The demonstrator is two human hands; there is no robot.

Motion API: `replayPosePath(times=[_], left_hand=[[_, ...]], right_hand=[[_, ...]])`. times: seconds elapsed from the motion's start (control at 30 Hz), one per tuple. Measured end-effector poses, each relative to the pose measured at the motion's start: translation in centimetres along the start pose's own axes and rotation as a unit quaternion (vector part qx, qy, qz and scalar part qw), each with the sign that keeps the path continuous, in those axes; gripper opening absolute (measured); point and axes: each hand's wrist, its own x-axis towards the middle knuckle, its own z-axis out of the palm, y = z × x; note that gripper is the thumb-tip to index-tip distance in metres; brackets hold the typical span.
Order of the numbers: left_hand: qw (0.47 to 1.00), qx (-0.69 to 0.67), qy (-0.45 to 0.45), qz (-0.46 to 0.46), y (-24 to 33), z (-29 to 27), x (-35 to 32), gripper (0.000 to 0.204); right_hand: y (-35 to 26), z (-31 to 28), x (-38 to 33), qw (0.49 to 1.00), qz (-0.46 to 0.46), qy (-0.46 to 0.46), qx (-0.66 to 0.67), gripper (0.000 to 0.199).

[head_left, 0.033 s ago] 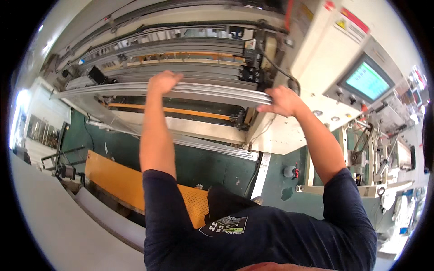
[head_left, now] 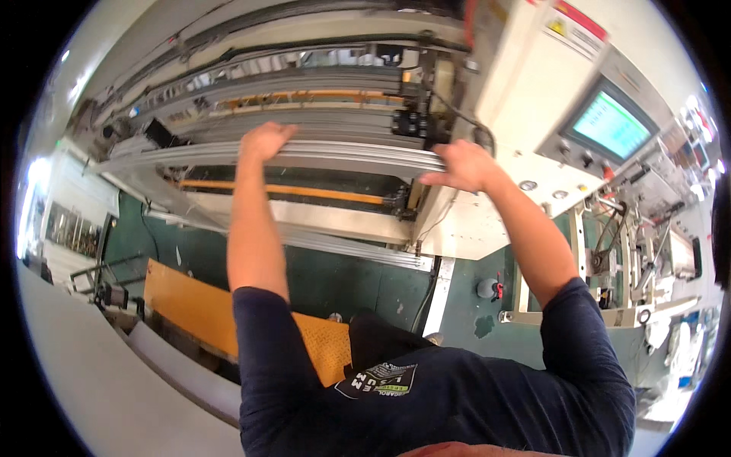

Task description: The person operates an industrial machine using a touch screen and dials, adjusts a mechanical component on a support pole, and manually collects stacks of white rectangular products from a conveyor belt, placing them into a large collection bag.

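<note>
A long silver aluminium profile bar (head_left: 350,154) runs across the front of a large machine, roughly level with both of my outstretched arms. My left hand (head_left: 264,142) is closed over it left of the middle, its fingers over the far side. Near the bar's right end my right hand (head_left: 466,167) is also closed on it, with the thumb on the near side. Below the bar lies a second aluminium rail (head_left: 358,250). Between the two, an orange strip (head_left: 327,192) shows inside the machine. My left fingertips are partly hidden.
A cream control cabinet (head_left: 487,221) with a lit touchscreen (head_left: 613,124) stands at the right. Behind the bar are rails and black fittings (head_left: 410,123). A yellow step plate (head_left: 190,305) lies below left. On the green floor stands a grey bottle with a red part (head_left: 488,289).
The bar and both hands appear slightly further left in the picture, and the cabinet shifts the same way as the view turns a little. Both hands keep their hold.
</note>
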Motion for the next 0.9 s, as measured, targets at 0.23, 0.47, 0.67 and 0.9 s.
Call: replayPosePath(times=[0.23,0.47,0.67,0.9], left_hand=[[0.880,0.095,0.422,0.197,1.3,9.6,-7.5,0.034],[0.955,-0.094,0.196,0.202,15.9,38.6,-14.9,0.041],[0.866,-0.019,-0.277,0.416,36.8,57.6,-23.6,0.044],[0.583,0.053,-0.567,0.580,70.3,60.7,-31.6,0.044]], right_hand=[[-3.1,11.3,-13.7,0.919,-0.251,0.283,0.112,0.059],[12.8,35.2,-46.8,0.865,0.240,-0.360,0.254,0.050],[17.6,35.2,-68.3,0.738,0.579,0.127,0.323,0.044],[9.6,49.4,-85.3,0.363,0.797,0.373,0.306,0.027]])
